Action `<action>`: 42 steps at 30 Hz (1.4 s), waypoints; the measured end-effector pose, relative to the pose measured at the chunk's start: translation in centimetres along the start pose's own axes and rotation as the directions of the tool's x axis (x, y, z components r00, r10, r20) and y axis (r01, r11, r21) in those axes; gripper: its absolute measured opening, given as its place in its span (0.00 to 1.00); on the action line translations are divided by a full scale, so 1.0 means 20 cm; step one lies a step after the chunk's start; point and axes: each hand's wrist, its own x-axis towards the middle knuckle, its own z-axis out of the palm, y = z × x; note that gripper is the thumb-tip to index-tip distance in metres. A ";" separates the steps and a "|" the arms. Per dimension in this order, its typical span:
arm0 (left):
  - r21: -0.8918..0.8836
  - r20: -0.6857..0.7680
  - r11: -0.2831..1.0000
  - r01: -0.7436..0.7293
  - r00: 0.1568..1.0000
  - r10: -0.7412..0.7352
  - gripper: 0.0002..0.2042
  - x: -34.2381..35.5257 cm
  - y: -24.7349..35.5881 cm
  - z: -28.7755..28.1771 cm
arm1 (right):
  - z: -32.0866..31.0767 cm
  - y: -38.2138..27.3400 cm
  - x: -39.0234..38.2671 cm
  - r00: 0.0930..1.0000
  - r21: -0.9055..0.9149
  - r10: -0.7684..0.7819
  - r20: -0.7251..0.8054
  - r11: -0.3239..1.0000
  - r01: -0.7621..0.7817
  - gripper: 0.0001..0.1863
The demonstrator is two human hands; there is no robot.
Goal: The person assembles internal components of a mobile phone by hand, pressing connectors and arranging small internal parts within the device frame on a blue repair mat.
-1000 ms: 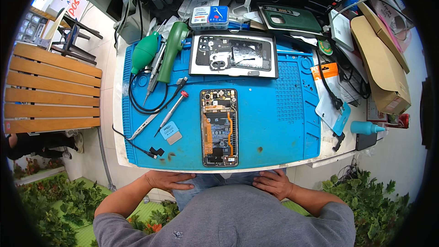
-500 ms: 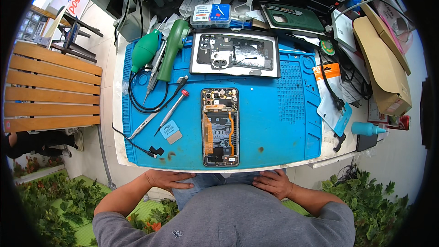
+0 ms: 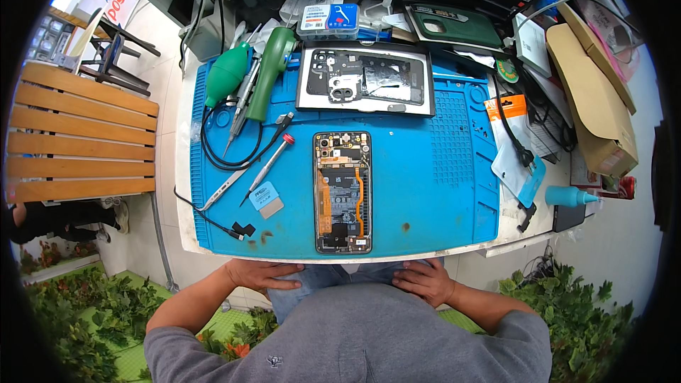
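An opened smartphone [image 3: 342,195] lies near the front edge of a blue work mat [image 3: 418,198]; its battery, orange flex cables and camera modules face up. Below the table edge, my left hand [image 3: 264,275] rests on my left thigh with its fingers stretched out, holding nothing. My right hand [image 3: 427,282] lies likewise on my right thigh, fingers extended and slightly spread. Left of the phone are a red-capped screwdriver [image 3: 268,168], tweezers [image 3: 225,189] and a small blue-and-grey card [image 3: 267,201]. Behind the phone, a detached phone part [image 3: 349,76] sits in a shallow box.
A green air blower [image 3: 227,76] and a green-handled tool [image 3: 272,74] lie at the mat's back left. Clutter crowds the rear, including a clear plastic case [image 3: 328,23]. At right are a cardboard box [image 3: 592,110], a cable and a blue bottle [image 3: 567,196].
The view has shifted very slightly, so the table's front edge and the phone sit a little higher in the picture. Both hands stay on my thighs.
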 end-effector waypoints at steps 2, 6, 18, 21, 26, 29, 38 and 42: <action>-0.003 -0.006 1.000 0.008 1.000 -0.008 0.53 -0.02 0.01 0.03 | -0.01 -0.01 0.00 1.000 0.004 0.008 0.014 1.000 -0.008 0.25; 0.031 0.069 0.998 0.062 0.996 -0.064 0.62 0.02 0.03 -0.01 | -0.01 -0.02 0.00 0.998 0.029 0.029 0.050 0.999 -0.031 0.29; 0.155 0.247 0.873 0.463 0.837 -0.488 0.64 0.21 0.19 -0.19 | 0.04 0.00 0.29 0.944 -0.130 0.285 0.166 0.955 -0.265 0.32; 0.167 0.323 0.799 0.578 0.733 -0.598 0.62 0.29 0.29 -0.25 | 0.12 -0.03 0.43 0.917 -0.208 0.358 0.175 0.924 -0.321 0.33; 0.015 0.473 0.639 0.769 0.558 -0.682 0.42 0.58 0.44 -0.50 | 0.32 0.10 0.73 0.810 -0.175 0.483 0.333 0.876 -0.450 0.33; -0.127 0.450 0.703 0.700 0.672 -0.588 0.35 0.73 0.52 -0.76 | 0.43 0.23 0.85 0.878 -0.204 0.417 0.237 0.905 -0.374 0.31; -0.044 -0.267 0.765 0.642 0.731 -0.628 0.16 1.07 0.19 -1.26 | 0.34 0.46 1.03 0.918 -0.206 0.396 0.035 0.901 -0.381 0.31; -0.067 -0.141 0.699 0.712 0.687 -0.713 0.10 1.24 -0.04 -1.29 | 0.33 0.49 1.03 0.915 -0.190 0.404 0.007 0.899 -0.395 0.31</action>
